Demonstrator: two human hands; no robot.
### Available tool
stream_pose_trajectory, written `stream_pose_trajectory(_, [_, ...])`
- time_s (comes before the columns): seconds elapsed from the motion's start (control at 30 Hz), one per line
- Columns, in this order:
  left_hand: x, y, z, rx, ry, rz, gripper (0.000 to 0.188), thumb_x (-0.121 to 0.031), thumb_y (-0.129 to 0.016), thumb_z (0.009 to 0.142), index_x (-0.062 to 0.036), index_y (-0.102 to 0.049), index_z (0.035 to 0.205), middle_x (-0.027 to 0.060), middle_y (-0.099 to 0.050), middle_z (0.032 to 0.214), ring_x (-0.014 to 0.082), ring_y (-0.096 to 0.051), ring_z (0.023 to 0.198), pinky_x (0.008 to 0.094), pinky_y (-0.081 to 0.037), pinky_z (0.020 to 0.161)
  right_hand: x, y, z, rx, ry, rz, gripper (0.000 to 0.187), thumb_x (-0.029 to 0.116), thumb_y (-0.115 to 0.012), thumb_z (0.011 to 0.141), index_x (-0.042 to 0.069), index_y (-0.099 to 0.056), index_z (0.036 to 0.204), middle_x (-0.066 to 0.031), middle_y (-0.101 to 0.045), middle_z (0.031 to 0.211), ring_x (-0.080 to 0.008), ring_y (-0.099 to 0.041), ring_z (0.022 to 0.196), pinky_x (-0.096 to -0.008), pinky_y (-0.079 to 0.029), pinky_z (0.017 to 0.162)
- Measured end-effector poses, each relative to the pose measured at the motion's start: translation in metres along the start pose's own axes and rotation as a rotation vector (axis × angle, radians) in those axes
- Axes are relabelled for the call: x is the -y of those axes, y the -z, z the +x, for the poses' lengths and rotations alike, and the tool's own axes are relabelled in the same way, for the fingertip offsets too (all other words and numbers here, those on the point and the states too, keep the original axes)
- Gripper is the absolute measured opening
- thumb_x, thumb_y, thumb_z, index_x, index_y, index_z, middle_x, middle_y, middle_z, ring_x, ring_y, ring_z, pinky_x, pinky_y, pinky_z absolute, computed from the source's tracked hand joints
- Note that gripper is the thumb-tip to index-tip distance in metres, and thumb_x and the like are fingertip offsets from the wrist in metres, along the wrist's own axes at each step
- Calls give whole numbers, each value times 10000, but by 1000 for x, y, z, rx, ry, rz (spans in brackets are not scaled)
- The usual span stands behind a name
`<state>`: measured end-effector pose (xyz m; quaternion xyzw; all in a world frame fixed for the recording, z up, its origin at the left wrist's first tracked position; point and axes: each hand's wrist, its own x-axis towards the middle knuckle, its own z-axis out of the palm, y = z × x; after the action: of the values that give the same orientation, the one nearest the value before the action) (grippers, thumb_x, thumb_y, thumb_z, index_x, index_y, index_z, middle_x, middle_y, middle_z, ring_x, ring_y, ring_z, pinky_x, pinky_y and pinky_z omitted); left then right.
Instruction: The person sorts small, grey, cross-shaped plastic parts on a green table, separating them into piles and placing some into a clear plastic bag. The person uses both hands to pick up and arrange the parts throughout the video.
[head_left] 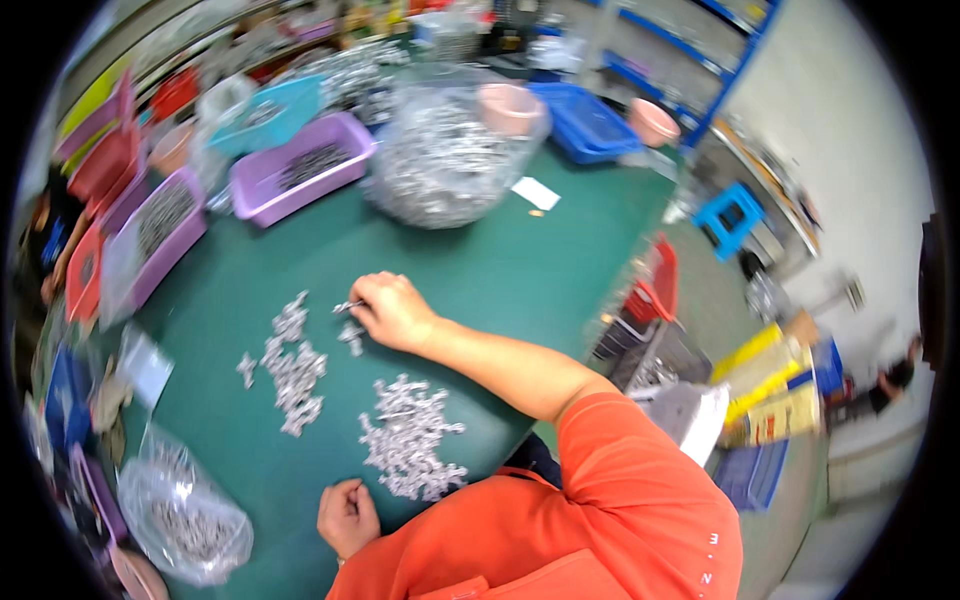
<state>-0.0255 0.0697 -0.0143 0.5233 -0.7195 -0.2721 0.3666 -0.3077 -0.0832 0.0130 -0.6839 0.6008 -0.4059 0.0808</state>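
Observation:
Small silvery metal parts lie on the green table in two loose piles, a left pile and a nearer, denser right pile. Beyond the piles, my right hand pinches a small metal part between thumb and fingers. Just below those fingertips rests another single part. My left hand is by the table's near edge, left of the dense pile, with its fingers curled in. Whatever it may hold is hidden. One stray part sits left of the left pile.
A big clear bag of metal parts stands at the back, beside a purple bin and a blue tray. Another filled plastic bag lies near left. More bins line the left side. Past the table's right edge is a blue stool.

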Motion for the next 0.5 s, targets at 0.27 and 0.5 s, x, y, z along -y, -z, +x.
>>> stream_pose_trajectory(0.27, [5,-5,-3,40,44,42,123,-133,-723,868,-67,-740,970,60,-668,800,132,-556,669,275,-486,618,-14,21,-113,-79,3,-251,140,180,-708,723,81,-625,779,-93,-552,916,-286,-530,949,-423,-428,783])
stream_pose_trajectory(0.5, [25,-1,2,120,42,32,151,-171,-713,879,-72,-726,992,62,-665,826,133,-546,691,268,-470,629,-9,22,-124,-288,21,-173,107,118,-669,799,74,-639,891,-74,-569,998,-276,-523,981,-407,-411,819])
